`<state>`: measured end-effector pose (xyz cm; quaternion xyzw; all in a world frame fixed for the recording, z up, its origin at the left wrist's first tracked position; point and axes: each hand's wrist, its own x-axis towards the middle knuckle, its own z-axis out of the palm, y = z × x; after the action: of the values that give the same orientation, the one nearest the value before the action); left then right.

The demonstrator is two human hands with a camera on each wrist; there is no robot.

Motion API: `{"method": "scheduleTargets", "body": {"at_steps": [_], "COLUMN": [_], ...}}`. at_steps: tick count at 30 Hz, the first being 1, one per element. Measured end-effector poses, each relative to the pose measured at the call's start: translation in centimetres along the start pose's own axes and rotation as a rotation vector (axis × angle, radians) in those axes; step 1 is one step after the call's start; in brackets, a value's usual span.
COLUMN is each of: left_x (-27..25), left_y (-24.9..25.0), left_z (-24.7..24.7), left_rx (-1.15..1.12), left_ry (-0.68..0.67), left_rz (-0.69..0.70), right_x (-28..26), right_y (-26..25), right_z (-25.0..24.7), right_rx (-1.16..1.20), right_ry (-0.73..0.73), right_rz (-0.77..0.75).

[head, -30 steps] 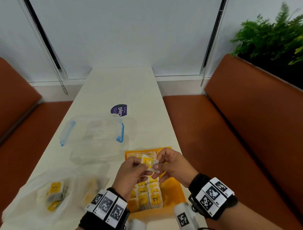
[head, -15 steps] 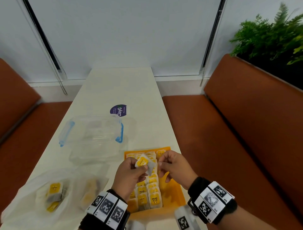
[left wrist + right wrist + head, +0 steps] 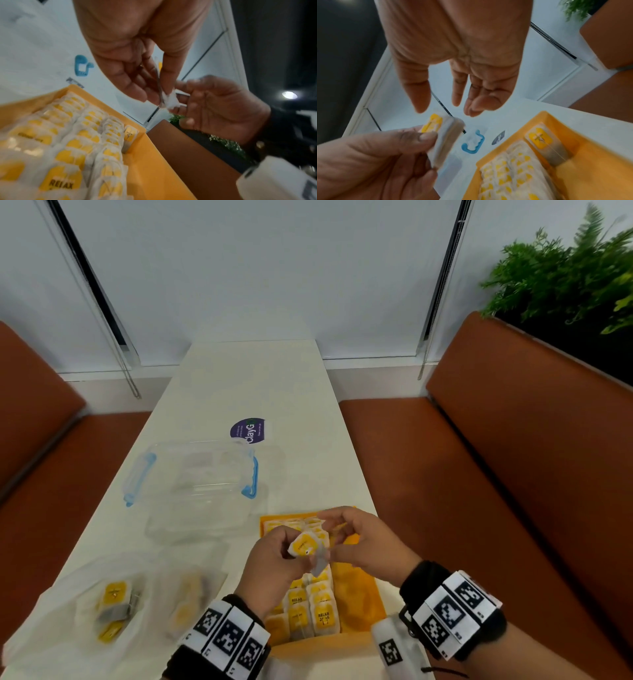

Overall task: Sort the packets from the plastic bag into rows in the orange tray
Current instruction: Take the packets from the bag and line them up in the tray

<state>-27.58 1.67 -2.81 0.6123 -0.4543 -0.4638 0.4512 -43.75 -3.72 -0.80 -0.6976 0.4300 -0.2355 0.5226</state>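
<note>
My left hand (image 3: 289, 549) pinches a small stack of white and yellow packets (image 3: 306, 546) above the orange tray (image 3: 358, 594). The stack shows edge-on in the left wrist view (image 3: 160, 83) and beside my thumb in the right wrist view (image 3: 443, 138). My right hand (image 3: 339, 534) hovers just right of the stack, fingers loosely spread (image 3: 440, 106), holding nothing. Rows of packets (image 3: 315, 607) fill the tray's left part. A single packet (image 3: 539, 138) stands at the far end of the tray's right part. The plastic bag (image 3: 68, 611) lies at the left with several packets (image 3: 114, 594) inside.
A clear box with blue clips (image 3: 195, 477) and a clear lid (image 3: 198, 523) lie on the white table (image 3: 246, 385) beyond the bag. A purple sticker (image 3: 248, 430) is behind them. Brown benches (image 3: 496, 474) flank the table, with a plant (image 3: 565, 278) at the right.
Both hands held the packets a second ago. My right fingers have come off and spread. The left hand has tilted the stack and keeps it.
</note>
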Motion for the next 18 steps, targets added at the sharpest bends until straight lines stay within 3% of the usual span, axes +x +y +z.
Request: {"method": "scheduleTargets", "body": {"at_steps": [3,5,12,18], "left_x": [0.0,0.1,0.2,-0.3], "left_y": [0.2,0.1,-1.4,-2.6], "left_z": [0.6,0.9,-0.6,-1.2], "left_rx": [0.124,0.166,0.170,0.142], "left_ry": [-0.053,-0.041,0.051,0.072], "left_rz": [0.052,0.060,-0.038,-0.061], "right_x": [0.5,1.1,4.1,5.9], "right_y": [-1.0,-1.3,1.1,2.2], "right_z": [-0.1,-0.5,-3.0,-2.7], "right_rx": [-0.134,-0.215,-0.729,-0.886], "right_ry": [-0.043,-0.016,0.148,0.011], "right_rz": [-0.116,-0.104,0.142,0.290]}}
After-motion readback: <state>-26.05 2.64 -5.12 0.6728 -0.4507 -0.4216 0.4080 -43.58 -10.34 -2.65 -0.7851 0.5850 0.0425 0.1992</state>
